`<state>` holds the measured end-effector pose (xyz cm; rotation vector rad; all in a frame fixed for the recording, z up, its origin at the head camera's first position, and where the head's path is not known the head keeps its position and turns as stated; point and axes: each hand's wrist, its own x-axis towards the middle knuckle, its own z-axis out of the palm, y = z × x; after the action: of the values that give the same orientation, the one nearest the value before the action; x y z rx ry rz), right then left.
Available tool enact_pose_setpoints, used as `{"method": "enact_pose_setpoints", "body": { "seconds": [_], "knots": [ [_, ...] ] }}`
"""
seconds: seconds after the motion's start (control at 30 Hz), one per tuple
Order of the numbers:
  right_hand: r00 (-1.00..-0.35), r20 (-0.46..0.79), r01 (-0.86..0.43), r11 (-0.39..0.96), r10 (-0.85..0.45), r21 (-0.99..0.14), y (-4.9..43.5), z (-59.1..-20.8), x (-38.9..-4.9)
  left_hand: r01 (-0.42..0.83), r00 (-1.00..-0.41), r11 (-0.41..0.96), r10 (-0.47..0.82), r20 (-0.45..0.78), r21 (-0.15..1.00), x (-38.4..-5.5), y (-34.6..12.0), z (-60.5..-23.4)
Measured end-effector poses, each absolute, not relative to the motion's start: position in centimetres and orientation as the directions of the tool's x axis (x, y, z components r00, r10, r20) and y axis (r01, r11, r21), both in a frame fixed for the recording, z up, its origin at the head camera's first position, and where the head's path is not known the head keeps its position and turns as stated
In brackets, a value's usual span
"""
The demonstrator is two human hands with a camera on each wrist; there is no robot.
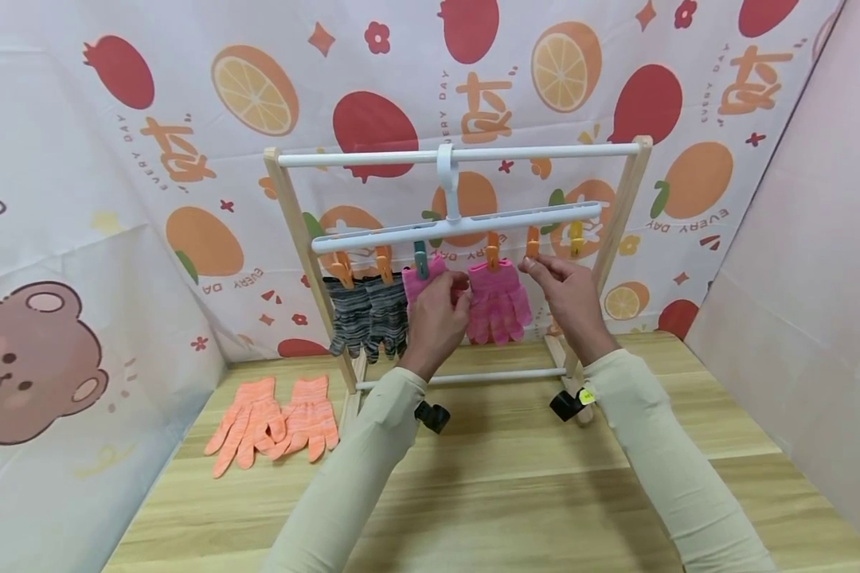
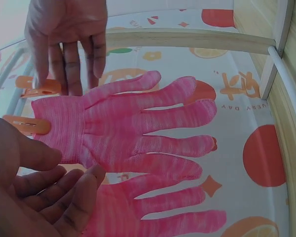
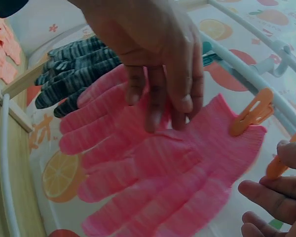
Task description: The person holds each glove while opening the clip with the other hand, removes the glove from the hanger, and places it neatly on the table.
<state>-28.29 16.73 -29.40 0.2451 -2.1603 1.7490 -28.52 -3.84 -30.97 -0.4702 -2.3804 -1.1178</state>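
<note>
Two pink gloves hang by their cuffs from a white hanger [image 1: 394, 236]. The right one, a pink glove [image 1: 500, 314], is held by an orange clip [image 1: 492, 253]; a teal clip [image 1: 420, 259] holds the other, partly behind my left hand [image 1: 437, 318]. That hand hovers at the gloves, fingers loosely bent, nothing between them. In the left wrist view its fingertips are right at the pink cuff [image 2: 59, 128]. My right hand [image 1: 572, 302] pinches another orange clip [image 3: 281, 163] between thumb and fingers, to the right of the pink gloves. This clip has no glove in it.
A pair of grey-black gloves [image 1: 369, 314] hangs at the hanger's left under orange clips. A yellow clip [image 1: 576, 237] is at its right end. The hanger hooks on a wooden rack's white rail [image 1: 545, 153]. Two orange gloves [image 1: 251, 422] lie on the table [image 1: 502, 509] at left.
</note>
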Motion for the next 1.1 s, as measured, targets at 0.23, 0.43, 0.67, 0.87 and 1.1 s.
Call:
{"method": "enact_pose_setpoints", "body": {
  "seconds": [0.23,0.43,0.67,0.87,1.1],
  "knots": [
    [-0.916,0.393,-0.363,0.25,0.079,-0.898,16.0,-30.3,-28.5,0.485,-0.84,0.597,0.115,0.53,0.639,-28.7,-3.9,-31.1],
    [-0.895,0.435,-0.396,0.273,0.097,-0.877,15.5,-30.5,-28.4,0.469,-0.851,0.601,0.112,0.513,0.647,-28.9,-3.7,-30.8],
    [-0.88,0.47,-0.431,0.306,0.064,-0.849,14.7,-29.9,-28.0,0.445,-0.861,0.597,0.082,0.501,0.668,-29.0,-3.4,-30.6],
    [-0.9,0.435,-0.42,0.273,-0.006,-0.865,14.2,-29.2,-28.0,0.438,-0.868,0.586,0.079,0.489,0.682,-29.0,-3.4,-30.4],
    [-0.898,0.438,-0.427,0.289,-0.031,-0.856,13.8,-28.5,-28.0,0.443,-0.869,0.578,0.09,0.486,0.686,-29.1,-3.6,-30.5]
  ]
}}
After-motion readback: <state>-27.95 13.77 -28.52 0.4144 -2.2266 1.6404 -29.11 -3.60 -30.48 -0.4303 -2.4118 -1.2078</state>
